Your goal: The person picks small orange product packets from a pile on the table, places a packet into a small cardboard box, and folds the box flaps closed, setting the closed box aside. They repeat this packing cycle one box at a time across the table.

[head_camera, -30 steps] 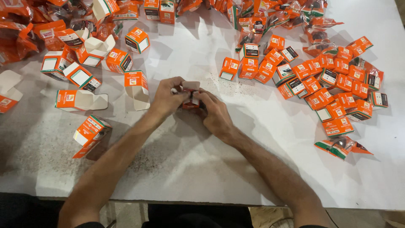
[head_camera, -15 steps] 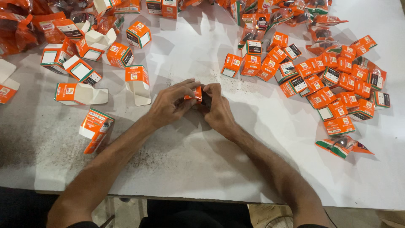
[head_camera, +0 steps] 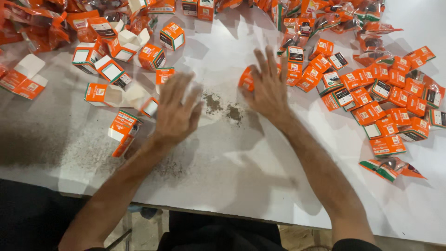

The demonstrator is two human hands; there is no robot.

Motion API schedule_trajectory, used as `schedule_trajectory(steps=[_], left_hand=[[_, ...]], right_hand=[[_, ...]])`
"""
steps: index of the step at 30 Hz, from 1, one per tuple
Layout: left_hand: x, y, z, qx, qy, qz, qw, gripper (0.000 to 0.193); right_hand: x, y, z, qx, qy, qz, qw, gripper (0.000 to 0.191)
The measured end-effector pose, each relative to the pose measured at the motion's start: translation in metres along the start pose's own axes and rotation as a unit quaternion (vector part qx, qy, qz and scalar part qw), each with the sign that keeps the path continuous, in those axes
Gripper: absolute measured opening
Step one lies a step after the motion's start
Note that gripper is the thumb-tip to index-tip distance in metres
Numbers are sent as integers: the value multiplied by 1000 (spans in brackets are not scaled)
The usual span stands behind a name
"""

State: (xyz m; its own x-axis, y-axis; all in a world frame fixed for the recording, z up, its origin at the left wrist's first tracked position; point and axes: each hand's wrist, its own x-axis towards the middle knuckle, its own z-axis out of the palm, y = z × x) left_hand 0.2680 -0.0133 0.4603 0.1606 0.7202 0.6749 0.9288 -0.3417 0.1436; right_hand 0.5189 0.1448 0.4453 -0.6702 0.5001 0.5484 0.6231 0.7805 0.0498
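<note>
Right hand (head_camera: pixel 268 88) fingers spread, small orange box (head_camera: pixel 246 78) at thumb, touching, not clasped. Left hand (head_camera: pixel 176 109) spread, empty, open cartons (head_camera: pixel 121 95) just left on worktop (head_camera: pixel 241 158).

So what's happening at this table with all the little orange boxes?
A person sits at a white table strewn with small orange cartons. The right hand is spread out, with a small orange box at its thumb side, beside a heap of closed boxes. The left hand is open with fingers spread, over open, unfolded cartons. Orange sachets lie at the right edge and along the top. Dark specks mark the table between the hands.
</note>
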Motion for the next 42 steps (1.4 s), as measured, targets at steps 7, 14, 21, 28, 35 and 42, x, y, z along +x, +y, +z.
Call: schedule_trajectory(steps=[7,14,21,28,35,42], left_hand=[[16,-47,7,110,-113,-228,961,60],[41,-13,60,-97,-79,221,967,47],[148,-71,133,-177,10,14,984,56],[238,-112,236,57,-75,-85,992,74],[221,-126,232,117,-238,-47,963,65],[122,-95,137,-91,-111,-63,988,61]], right_hand=[[-1,33,-8,-160,4,145,976,73],[-18,-14,19,507,-167,111,838,75],[-26,-19,46,712,55,227,662,57],[-20,-20,40,546,-13,219,809,64],[-16,-21,25,463,-18,174,869,60],[-13,-31,15,544,-40,202,814,57]])
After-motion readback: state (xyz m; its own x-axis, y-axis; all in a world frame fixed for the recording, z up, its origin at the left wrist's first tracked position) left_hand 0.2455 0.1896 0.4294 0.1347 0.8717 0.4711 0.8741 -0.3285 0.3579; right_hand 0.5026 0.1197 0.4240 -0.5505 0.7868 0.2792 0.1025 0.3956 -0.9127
